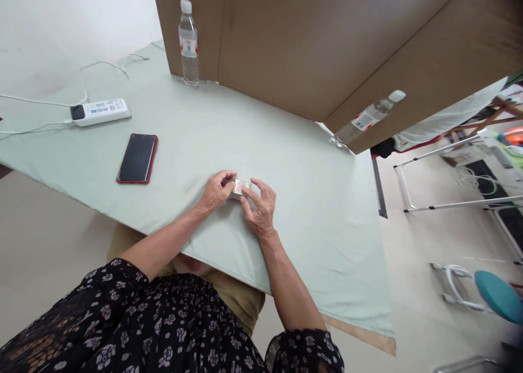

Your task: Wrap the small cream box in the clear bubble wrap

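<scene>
A small whitish box-like block with pink markings on top (242,186) rests on the pale green cloth-covered table, between my two hands. My left hand (217,190) holds its left side, fingers bent round the edge and thumb near the top. My right hand (261,207) is at its right side, with a finger reaching onto the top face, the thumb by the near edge and another finger raised apart. The block's underside is hidden.
A red-edged phone (137,158) and a white power strip (101,112) with cables lie to the left. Bottles stand by the cardboard panels, one at left (188,43), one at right (368,118). A teal stool (497,295) is on the floor at right.
</scene>
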A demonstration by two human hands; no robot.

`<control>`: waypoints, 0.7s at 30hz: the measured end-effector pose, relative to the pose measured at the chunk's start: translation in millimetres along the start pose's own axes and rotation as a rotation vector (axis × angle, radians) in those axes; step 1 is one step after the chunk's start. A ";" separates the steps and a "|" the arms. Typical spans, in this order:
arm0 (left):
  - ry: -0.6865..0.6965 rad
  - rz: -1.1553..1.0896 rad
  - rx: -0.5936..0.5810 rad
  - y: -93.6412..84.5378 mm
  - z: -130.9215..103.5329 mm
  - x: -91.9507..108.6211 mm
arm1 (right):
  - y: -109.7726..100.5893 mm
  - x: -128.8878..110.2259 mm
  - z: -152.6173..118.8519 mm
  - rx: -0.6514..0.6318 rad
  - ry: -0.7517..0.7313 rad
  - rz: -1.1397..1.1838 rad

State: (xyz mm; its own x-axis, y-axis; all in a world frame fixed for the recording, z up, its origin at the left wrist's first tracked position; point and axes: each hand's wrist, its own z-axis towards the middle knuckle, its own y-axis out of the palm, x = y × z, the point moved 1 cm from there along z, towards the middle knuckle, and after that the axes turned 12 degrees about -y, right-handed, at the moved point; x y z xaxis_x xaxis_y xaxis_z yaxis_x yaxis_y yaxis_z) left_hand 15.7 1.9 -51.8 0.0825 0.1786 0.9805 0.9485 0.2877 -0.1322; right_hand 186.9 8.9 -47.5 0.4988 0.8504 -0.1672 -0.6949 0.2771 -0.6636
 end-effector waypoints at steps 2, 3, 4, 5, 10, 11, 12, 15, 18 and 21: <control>0.006 0.004 -0.001 0.1 -0.4 0.8 | -0.3 0.2 -0.2 0.014 0.010 0.006; 0.007 0.004 -0.002 0.2 -0.5 1.0 | -0.2 0.4 -0.3 0.014 0.019 0.005; 0.006 0.002 -0.002 0.3 -0.6 1.1 | 0.0 0.8 -0.5 0.009 0.032 0.005; 0.003 0.000 -0.003 0.4 -0.6 1.2 | 0.3 1.2 -0.7 0.001 0.048 0.007; -0.003 -0.014 -0.010 0.3 0.0 1.7 | 1.6 0.2 -1.7 -0.024 0.133 0.059; -0.001 -0.016 -0.013 0.3 0.2 2.0 | 1.5 -0.3 -1.5 -0.022 0.153 0.070; 0.002 -0.018 -0.016 0.4 0.5 2.4 | 1.4 -0.5 -0.8 -0.022 0.176 0.080; 0.006 -0.022 -0.022 1.0 1.9 3.0 | 0.4 2.7 5.6 -0.074 0.246 0.127; -0.005 -0.027 -0.027 1.8 3.2 3.2 | -1.3 12.2 17.7 -0.182 0.267 0.150; -0.007 -0.018 -0.032 2.2 3.8 3.4 | -2.3 21.8 28.7 -0.259 0.215 0.134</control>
State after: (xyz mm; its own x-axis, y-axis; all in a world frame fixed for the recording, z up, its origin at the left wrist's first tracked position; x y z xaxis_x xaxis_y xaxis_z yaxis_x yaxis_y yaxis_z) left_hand 16.9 6.7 -49.3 0.0636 0.1806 0.9815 0.9592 0.2605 -0.1101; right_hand 184.5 39.6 -28.7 0.5285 0.7505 -0.3967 -0.6210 0.0232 -0.7835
